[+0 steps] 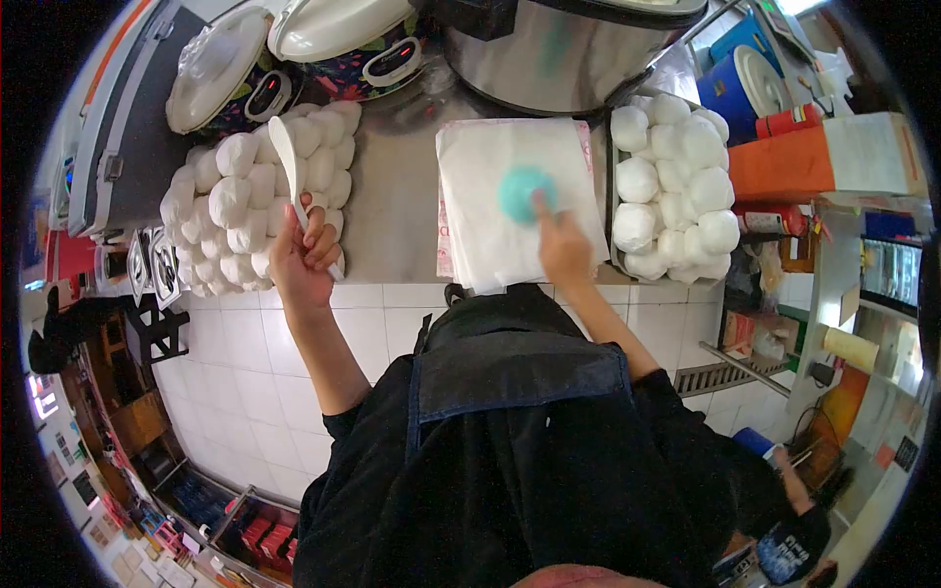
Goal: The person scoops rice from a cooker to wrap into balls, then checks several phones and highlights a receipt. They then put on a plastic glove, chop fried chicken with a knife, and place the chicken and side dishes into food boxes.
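Observation:
My left hand is closed around the handle of a white plastic spoon, whose bowl points up and away from me. The spoon is in front of a pile of white paper-wrapped balls. On the metal counter lies a stack of white paper sheets, with pink-printed paper showing at its edges. Over this stack, my right hand is blurred by motion, its fingers on a round teal thing. Blur hides the exact kind of that thing.
A second pile of white wrapped balls sits in a tray at the right. Two patterned cookers and a large steel pot line the back. Blue tubs stand farther right. Another person is at lower right.

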Action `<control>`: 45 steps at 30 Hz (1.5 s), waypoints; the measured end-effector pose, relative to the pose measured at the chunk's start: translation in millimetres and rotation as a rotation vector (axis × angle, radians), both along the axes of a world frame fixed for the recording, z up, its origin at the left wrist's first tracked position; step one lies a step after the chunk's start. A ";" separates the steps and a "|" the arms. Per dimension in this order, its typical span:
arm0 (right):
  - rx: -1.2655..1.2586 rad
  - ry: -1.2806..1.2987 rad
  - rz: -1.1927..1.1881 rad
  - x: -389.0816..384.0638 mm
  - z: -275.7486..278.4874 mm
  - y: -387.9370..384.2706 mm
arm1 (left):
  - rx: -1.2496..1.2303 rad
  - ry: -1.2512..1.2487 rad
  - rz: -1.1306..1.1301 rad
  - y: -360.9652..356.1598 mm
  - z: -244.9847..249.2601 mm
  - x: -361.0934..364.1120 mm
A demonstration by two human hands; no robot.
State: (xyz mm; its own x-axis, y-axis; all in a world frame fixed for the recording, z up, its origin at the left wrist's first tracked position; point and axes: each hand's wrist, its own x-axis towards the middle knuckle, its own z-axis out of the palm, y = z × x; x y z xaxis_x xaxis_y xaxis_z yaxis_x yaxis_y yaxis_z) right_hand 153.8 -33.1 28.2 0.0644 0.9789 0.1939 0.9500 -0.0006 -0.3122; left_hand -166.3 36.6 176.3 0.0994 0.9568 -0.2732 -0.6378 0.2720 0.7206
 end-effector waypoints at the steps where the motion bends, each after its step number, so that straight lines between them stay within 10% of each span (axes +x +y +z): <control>1: -0.064 0.029 0.009 -2.1 4.1 -1.0 | 0.002 -0.006 -0.011 1.0 -2.2 1.6; 6: -0.285 0.237 -0.061 17.5 80.0 18.9 | 0.096 0.176 0.046 27.2 -10.1 19.3; 9: 0.515 0.312 0.023 83.1 177.6 59.7 | 0.123 0.206 0.071 43.2 9.9 38.2; 14: 0.979 -0.038 -0.260 334.2 332.4 258.7 | 0.159 0.216 0.197 65.4 20.4 67.6; 17: 0.984 0.393 -0.270 411.1 387.4 370.6 | 0.168 0.225 0.300 63.4 33.7 85.0; 20: 0.736 1.381 -0.013 444.6 386.1 426.5 | 0.168 0.303 0.390 59.2 35.6 78.6; 30: 0.814 0.873 0.096 377.1 414.1 372.3 | 0.358 0.311 0.364 92.5 73.4 72.7; 33: 0.980 -0.250 0.156 356.4 413.5 345.6 | 0.426 0.321 0.335 94.8 82.1 75.9; 36: 0.861 0.136 0.526 273.6 416.7 279.4 | 0.425 0.306 0.398 84.6 91.8 80.2; 45: 0.636 -0.227 0.641 180.1 355.0 211.6 | 0.391 0.364 0.397 39.4 95.6 56.0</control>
